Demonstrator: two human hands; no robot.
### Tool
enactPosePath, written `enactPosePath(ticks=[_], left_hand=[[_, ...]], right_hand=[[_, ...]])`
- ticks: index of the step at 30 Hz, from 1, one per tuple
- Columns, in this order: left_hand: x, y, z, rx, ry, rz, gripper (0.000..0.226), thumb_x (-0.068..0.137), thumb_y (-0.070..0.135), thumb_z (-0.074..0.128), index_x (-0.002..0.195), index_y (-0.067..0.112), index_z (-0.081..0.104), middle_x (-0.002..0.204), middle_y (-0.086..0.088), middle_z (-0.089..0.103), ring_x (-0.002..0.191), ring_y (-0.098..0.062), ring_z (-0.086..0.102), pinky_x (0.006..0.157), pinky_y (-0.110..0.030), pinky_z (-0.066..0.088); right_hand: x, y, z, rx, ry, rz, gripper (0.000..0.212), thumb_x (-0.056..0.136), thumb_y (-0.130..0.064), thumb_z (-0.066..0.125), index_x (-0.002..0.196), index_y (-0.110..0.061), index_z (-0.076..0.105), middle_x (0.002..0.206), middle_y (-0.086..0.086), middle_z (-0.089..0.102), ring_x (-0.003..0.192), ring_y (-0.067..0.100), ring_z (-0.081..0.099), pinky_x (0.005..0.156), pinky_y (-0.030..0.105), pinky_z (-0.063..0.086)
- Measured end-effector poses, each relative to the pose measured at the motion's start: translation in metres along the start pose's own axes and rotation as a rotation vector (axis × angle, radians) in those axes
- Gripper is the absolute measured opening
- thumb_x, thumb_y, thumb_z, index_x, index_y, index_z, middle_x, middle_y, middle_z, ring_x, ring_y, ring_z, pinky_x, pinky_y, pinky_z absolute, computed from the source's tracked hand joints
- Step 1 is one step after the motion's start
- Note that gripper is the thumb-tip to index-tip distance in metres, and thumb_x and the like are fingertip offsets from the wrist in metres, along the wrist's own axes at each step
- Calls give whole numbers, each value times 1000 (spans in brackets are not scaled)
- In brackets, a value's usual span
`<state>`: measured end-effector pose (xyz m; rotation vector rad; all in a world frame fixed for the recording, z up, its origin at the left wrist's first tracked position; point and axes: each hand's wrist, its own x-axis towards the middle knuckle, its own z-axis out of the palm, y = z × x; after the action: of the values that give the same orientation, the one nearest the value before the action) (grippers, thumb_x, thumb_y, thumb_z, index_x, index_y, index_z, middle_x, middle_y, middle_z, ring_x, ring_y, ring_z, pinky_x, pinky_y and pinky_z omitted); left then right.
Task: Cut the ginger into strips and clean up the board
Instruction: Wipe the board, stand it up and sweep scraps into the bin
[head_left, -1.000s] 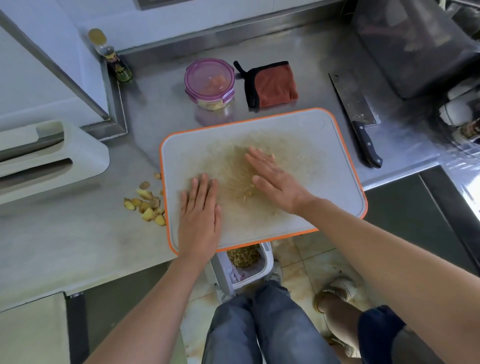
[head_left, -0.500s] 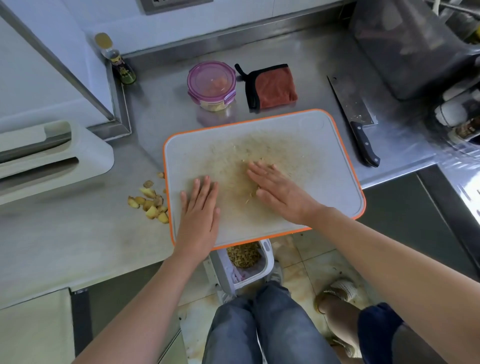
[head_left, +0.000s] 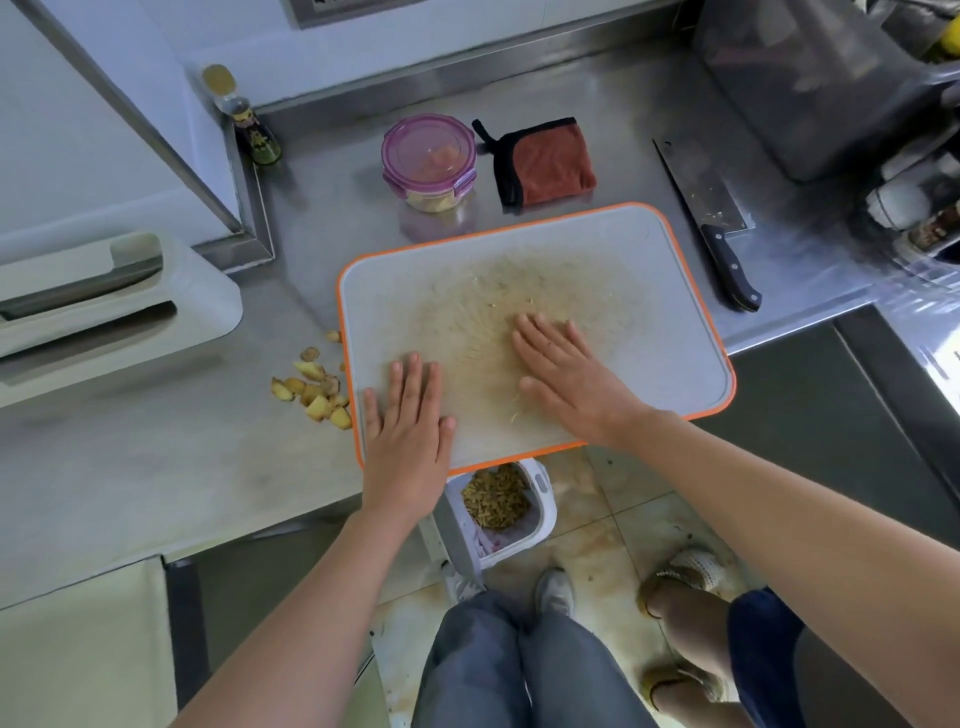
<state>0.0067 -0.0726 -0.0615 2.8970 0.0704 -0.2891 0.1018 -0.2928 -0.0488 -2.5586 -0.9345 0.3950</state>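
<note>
A grey cutting board (head_left: 649, 291) with an orange rim lies on the steel counter, its near edge jutting over the counter's front. Its middle is stained yellowish, with a few ginger shreds (head_left: 506, 304) on it. My left hand (head_left: 408, 431) lies flat, fingers together, on the board's near left corner. My right hand (head_left: 563, 376) lies flat on the board's middle, palm down, holding nothing. Below the board's near edge stands a small white bin (head_left: 540, 512) filled with ginger strips (head_left: 496, 496). Ginger offcuts (head_left: 314, 387) lie on the counter left of the board.
A cleaver (head_left: 711, 223) with a black handle lies right of the board. Behind the board sit a purple-lidded container (head_left: 428, 156) and a folded red cloth (head_left: 545, 161). A small bottle (head_left: 249, 122) stands at the back left, a white appliance (head_left: 104, 306) at the left.
My right hand has slid toward me and slightly right across the board's middle. My left hand has stayed on the near left corner.
</note>
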Motion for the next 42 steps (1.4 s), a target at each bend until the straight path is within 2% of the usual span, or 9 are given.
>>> enactPosePath(ticks=[6,9,13,16,24,30,35,39,42], left_hand=[[1,2,0,12,-10,-15,70,88,49,-9,152,22,-12,158,4,-23,144,-14,-27,111,-37,-28],[-8,6,-1,-17,-28,-45,71,87,48,-11,153,23,-12,158,3,-25,144,-15,-28,114,-41,-24],[-20,12,2,-9,-50,-85,71,85,48,-14,152,25,-15,157,3,-28,144,-16,-28,116,-45,-20],[-19,11,3,-22,-58,-84,70,85,50,-15,151,26,-18,155,4,-30,143,-15,-29,116,-46,-20],[-19,11,6,20,-39,-83,68,86,49,-16,149,25,-21,154,4,-31,143,-16,-30,115,-44,-20],[-18,13,2,7,-58,-103,57,103,38,10,151,23,-18,156,1,-29,145,-17,-27,117,-46,-18],[-18,13,1,2,-69,-98,57,103,38,10,150,24,-19,157,0,-29,144,-18,-28,117,-47,-17],[-18,14,1,0,-60,-102,57,103,38,11,150,24,-19,156,1,-29,145,-18,-27,117,-47,-17],[-18,14,1,2,-59,-101,57,103,38,11,149,24,-20,154,2,-31,145,-18,-27,117,-47,-17]], right_hand=[[-52,-12,12,56,-79,-287,54,102,-36,29,148,-8,30,158,6,21,147,18,14,120,44,14],[-55,-11,1,185,9,-235,49,101,-31,33,146,-12,37,157,3,27,143,17,28,116,40,27],[-41,-9,1,93,16,-43,65,100,-51,10,152,-12,17,160,2,8,148,12,1,121,40,2],[-46,-16,14,7,-56,-94,70,98,-54,7,152,-9,16,160,5,7,148,14,-5,120,39,-5],[-79,-26,5,310,80,-190,42,98,-26,39,133,-10,55,140,5,52,130,17,47,106,37,41],[-56,-25,16,140,13,-65,59,100,-40,26,149,-7,27,158,7,17,148,18,6,121,38,4],[-81,-30,20,240,31,-225,45,100,-25,38,140,-7,46,150,7,40,142,16,30,117,33,26],[-78,-23,21,214,101,-117,47,100,-24,37,142,-7,42,153,8,34,146,19,21,120,40,16],[-85,-26,24,238,66,-188,43,99,-22,40,138,-9,49,148,5,43,143,16,29,118,38,24]])
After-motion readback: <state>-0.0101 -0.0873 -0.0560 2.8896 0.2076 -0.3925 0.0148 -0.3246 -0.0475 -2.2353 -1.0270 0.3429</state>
